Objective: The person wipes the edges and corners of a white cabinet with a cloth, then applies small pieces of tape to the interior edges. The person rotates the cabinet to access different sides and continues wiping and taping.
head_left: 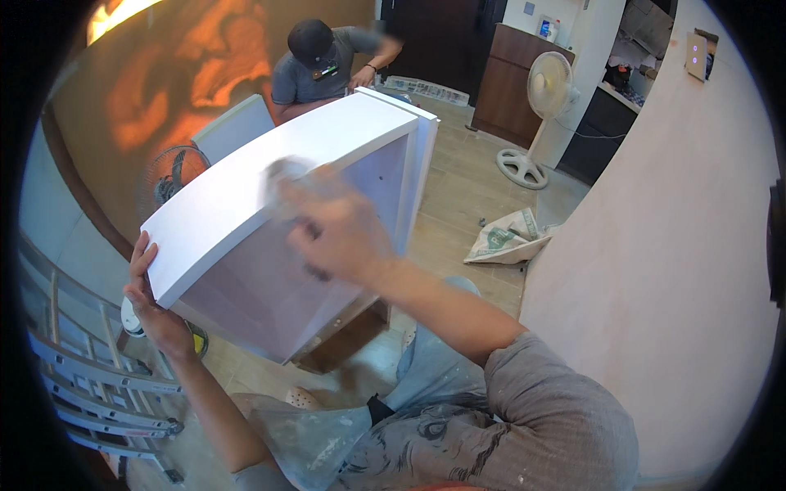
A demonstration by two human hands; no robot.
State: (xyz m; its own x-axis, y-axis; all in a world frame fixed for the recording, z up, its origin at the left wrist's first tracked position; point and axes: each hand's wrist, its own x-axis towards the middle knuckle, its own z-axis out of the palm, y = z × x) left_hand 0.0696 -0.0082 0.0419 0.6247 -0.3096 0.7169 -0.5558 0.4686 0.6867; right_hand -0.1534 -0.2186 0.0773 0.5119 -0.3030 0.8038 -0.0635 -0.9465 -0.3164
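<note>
A white drawer-like box point(270, 151) stands tipped on its side in front of me, its hollow facing me and a long white side on top. My left hand point(160, 307) grips its left end, fingers wrapped round the corner. Over the top edge, around the middle, my right hand point(340, 225) is smeared by motion. Its fingers are closed on a small greyish thing point(284, 182) that lies against the white surface, too blurred to name. Beneath the box a brown wooden support point(340, 335) shows in part.
Beyond the box a person in a cap point(315, 69) sits bent forward. At the left are an aluminium ladder point(106, 372) and a dark-caged fan point(170, 176). A white pedestal fan point(548, 86), a crumpled sack point(508, 239) and a brown cabinet point(516, 86) stand or lie toward the right.
</note>
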